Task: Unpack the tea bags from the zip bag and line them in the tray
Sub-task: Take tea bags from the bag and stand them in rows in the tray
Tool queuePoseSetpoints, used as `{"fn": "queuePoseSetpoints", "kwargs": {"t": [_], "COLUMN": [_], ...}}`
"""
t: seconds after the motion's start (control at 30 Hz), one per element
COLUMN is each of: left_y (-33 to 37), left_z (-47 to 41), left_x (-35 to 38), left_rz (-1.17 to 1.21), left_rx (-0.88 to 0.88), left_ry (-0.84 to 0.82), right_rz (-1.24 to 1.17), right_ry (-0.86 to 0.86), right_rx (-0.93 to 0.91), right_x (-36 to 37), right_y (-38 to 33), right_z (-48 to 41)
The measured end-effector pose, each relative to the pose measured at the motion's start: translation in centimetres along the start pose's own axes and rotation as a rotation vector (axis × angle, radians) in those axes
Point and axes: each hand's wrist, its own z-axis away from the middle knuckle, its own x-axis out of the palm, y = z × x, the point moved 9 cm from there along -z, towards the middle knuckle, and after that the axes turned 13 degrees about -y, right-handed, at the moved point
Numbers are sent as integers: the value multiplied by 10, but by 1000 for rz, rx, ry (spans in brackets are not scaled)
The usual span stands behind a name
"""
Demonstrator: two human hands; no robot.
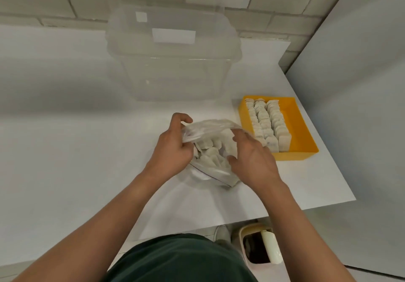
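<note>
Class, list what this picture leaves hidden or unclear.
Head view:
- Loose tea bags in the zip bag: count hidden by left hand and crumpled plastic.
- Grip of right hand: fingertips inside the bag, unclear.
- The lined rows in yellow tray: overlapping, too small to count.

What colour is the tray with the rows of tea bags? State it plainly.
Yellow. The tray shows in the head view, the only one here.

Head-worn wide-angle view, looking forward and steeply down over the wearer's torso onto a white counter point(65, 150). Both forearms enter from the bottom edge. The left hand point(173, 148) and right hand point(252, 159) meet at the zip bag point(210, 128) near frame centre, at close range, with the yellow tray point(306, 132) right of centre and a tiled wall point(54, 3) along the top.
</note>
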Motion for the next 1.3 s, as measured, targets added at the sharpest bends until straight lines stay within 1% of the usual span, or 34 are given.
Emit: {"fn": "queuePoseSetpoints", "kwargs": {"t": [0.07, 0.13, 0.17, 0.23, 0.33, 0.37, 0.47, 0.6, 0.73, 0.93, 1.07, 1.17, 1.3], "left_y": [-4, -9, -10, -11, -6, -7, -15, -15, -6, -5, -7, -4, -4], "left_z": [-4, -6, -6, -4, 3, 5, 7, 3, 1, 2, 5, 9, 11], "left_x": [2, 4, 5, 8, 11, 13, 17, 12, 14, 17, 20, 23, 22], "left_rz": [18, -29, -60, -190, -410, -456, -566, -536, -502, -439, -438, -455, -451], "left_rx": [-36, -19, 19, 112, 266, 272, 210, 139, 173, 170, 163, 158, 121], "left_ry": [-31, -57, -59, -76, -103, -139, -257, -224, -202, -209, -203, -196, -163], "right_rz": [-22, 24, 33, -34, -109, -116, -105, -60, -93, -95, -37, -6, 6], "right_ry": [-23, -66, -85, -85, -3, -6, -77, -92, -157, -210, -262, -228, -131], "right_rx": [-18, -49, -68, -104, -84, -60, 4, 34, 53, 51, 35, -4, -56], "right_x": [5, 14, 18, 22, 19, 21, 32, 34, 36, 39, 46, 42, 28], "right_y": [-4, -10, -14, -22, -26, -25, -19, -21, -18, -14, -15, -20, -28], "right_z": [0, -3, -5, -11, -23, -29, -44, -51, -55, -55, -51, -44, -28]}}
